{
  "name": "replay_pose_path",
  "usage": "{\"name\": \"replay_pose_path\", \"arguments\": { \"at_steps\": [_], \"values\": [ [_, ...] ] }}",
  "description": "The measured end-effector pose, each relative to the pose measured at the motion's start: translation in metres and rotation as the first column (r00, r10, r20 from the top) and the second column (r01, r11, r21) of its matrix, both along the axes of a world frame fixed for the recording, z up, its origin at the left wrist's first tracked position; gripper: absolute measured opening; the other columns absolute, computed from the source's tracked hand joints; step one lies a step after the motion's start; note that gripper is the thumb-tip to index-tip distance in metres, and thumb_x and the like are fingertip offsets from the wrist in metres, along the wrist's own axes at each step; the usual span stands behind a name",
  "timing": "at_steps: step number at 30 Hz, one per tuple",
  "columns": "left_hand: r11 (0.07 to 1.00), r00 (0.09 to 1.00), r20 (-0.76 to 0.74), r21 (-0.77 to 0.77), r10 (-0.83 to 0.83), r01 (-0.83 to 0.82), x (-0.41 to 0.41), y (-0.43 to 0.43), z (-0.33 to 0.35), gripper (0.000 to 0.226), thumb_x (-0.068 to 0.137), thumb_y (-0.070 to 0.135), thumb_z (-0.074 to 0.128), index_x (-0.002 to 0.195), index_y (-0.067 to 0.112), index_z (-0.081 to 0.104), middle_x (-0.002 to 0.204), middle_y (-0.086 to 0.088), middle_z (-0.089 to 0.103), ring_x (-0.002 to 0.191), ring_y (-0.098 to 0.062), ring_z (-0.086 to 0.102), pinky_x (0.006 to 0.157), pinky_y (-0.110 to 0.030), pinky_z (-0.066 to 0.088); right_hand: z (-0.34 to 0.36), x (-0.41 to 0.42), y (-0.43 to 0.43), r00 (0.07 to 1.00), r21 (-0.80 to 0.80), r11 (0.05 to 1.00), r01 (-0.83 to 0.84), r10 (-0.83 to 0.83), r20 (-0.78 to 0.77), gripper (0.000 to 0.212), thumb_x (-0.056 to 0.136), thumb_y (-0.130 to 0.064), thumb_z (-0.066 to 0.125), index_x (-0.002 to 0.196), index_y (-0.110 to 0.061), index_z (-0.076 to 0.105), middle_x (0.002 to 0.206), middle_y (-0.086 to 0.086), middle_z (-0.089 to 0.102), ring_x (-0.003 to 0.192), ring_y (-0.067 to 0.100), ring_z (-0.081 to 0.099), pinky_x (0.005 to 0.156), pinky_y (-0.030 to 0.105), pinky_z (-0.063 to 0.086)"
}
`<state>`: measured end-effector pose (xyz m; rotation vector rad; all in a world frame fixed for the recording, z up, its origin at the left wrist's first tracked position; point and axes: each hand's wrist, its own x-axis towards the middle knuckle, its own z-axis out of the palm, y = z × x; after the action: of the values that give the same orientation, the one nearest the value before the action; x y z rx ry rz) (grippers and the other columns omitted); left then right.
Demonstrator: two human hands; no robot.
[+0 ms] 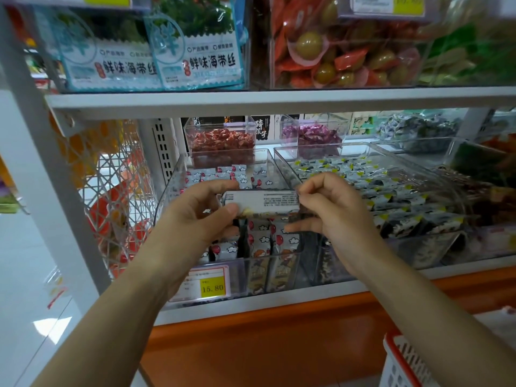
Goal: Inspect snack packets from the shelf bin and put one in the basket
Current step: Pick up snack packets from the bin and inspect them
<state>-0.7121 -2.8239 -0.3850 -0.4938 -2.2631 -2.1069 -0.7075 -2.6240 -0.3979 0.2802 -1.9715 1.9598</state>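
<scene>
A small snack packet [264, 202] is held level above the clear shelf bin [167, 191], its printed white back facing me. My left hand [201, 216] pinches its left end between thumb and fingers. My right hand [326, 208] pinches its right end. Several more packets [259, 236] with red balloons and clouds stand and lie in the bin below. The red and white basket [402, 361] shows only as a corner at the bottom right, below my right forearm.
A yellow price tag [212, 286] reads 15.80 on the bin's front. A second clear bin [418, 196] of dark wrapped snacks sits to the right. Small candy tubs [220, 141] stand behind. The upper shelf [279, 99] carries seaweed packs and wrapped olives. A wire rack [111, 191] hangs left.
</scene>
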Motion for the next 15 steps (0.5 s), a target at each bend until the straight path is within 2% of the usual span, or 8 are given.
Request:
{"name": "replay_pose_path", "arguments": {
  "at_steps": [2, 5, 7, 9, 11, 13, 15],
  "values": [
    [0.998, 0.999, -0.045, -0.054, -0.010, 0.008, -0.0001, -0.0005, -0.0010, 0.038, 0.084, 0.018, 0.060, 0.115, 0.039, 0.060, 0.115, 0.000, 0.061, 0.091, -0.012, 0.068, 0.086, -0.029, 0.053, -0.0001, 0.0010, -0.0011, 0.999, 0.023, 1.000, -0.018, 0.018, -0.031, 0.014, 0.089, -0.006, 0.057, 0.079, -0.015, 0.061, 0.100, 0.026, 0.056, 0.090, 0.036, 0.063, 0.062, 0.033, 0.059],
    [0.993, 0.994, -0.109, -0.119, -0.015, 0.002, -0.0004, -0.0001, -0.0024, 0.044, 0.086, 0.020, 0.059, 0.121, 0.047, 0.054, 0.118, 0.016, 0.060, 0.094, -0.007, 0.065, 0.085, -0.026, 0.051, -0.0001, 0.0030, -0.0019, 0.998, 0.138, 0.990, 0.022, -0.013, -0.064, 0.010, 0.087, -0.010, 0.062, 0.082, -0.018, 0.068, 0.087, 0.004, 0.067, 0.085, 0.019, 0.067, 0.065, 0.033, 0.060],
    [0.988, 0.990, -0.138, -0.154, -0.026, 0.005, -0.0003, 0.0004, -0.0023, 0.046, 0.086, 0.019, 0.060, 0.121, 0.048, 0.052, 0.116, 0.018, 0.060, 0.096, -0.010, 0.063, 0.078, -0.025, 0.053, 0.0003, 0.0033, -0.0018, 0.996, 0.174, 0.982, 0.076, -0.065, -0.068, 0.012, 0.086, -0.013, 0.063, 0.077, -0.020, 0.068, 0.078, -0.002, 0.068, 0.078, 0.014, 0.068, 0.066, 0.035, 0.060],
    [0.978, 0.983, -0.180, -0.209, -0.036, -0.002, 0.0001, 0.0028, -0.0019, 0.050, 0.086, 0.014, 0.062, 0.123, 0.046, 0.051, 0.116, 0.016, 0.059, 0.097, -0.015, 0.061, 0.076, -0.028, 0.056, 0.0007, 0.0029, -0.0007, 0.981, 0.250, 0.952, 0.178, -0.152, -0.118, 0.016, 0.085, -0.016, 0.064, 0.071, -0.021, 0.067, 0.070, -0.001, 0.068, 0.070, 0.012, 0.066, 0.065, 0.030, 0.058],
    [0.972, 0.976, -0.216, -0.233, -0.037, -0.014, 0.0013, 0.0057, -0.0014, 0.052, 0.085, 0.011, 0.063, 0.123, 0.046, 0.053, 0.113, 0.016, 0.058, 0.095, -0.013, 0.060, 0.076, -0.022, 0.055, 0.0021, 0.0035, 0.0009, 0.968, 0.297, 0.927, 0.230, -0.187, -0.165, 0.015, 0.084, -0.021, 0.063, 0.069, -0.021, 0.067, 0.068, -0.001, 0.067, 0.065, 0.010, 0.064, 0.061, 0.024, 0.053],
    [0.973, 0.974, -0.224, -0.227, -0.024, -0.028, 0.0016, 0.0066, -0.0017, 0.049, 0.086, 0.013, 0.063, 0.121, 0.046, 0.054, 0.113, 0.018, 0.058, 0.086, -0.004, 0.061, 0.067, -0.013, 0.053, 0.0051, 0.0058, 0.0026, 0.975, 0.293, 0.937, 0.191, -0.148, -0.165, 0.010, 0.080, -0.030, 0.066, 0.071, -0.026, 0.068, 0.069, -0.005, 0.069, 0.066, 0.007, 0.064, 0.060, 0.021, 0.053],
    [0.979, 0.979, -0.204, -0.200, -0.002, -0.040, 0.0019, 0.0052, -0.0017, 0.045, 0.086, 0.015, 0.062, 0.120, 0.044, 0.054, 0.113, 0.016, 0.059, 0.064, 0.005, 0.058, 0.048, -0.009, 0.045, 0.0074, 0.0081, 0.0041, 0.989, 0.270, 0.959, 0.091, -0.057, -0.134, 0.002, 0.076, -0.033, 0.069, 0.075, -0.031, 0.068, 0.074, -0.015, 0.070, 0.071, 0.002, 0.066, 0.062, 0.015, 0.052]
  ]
}}
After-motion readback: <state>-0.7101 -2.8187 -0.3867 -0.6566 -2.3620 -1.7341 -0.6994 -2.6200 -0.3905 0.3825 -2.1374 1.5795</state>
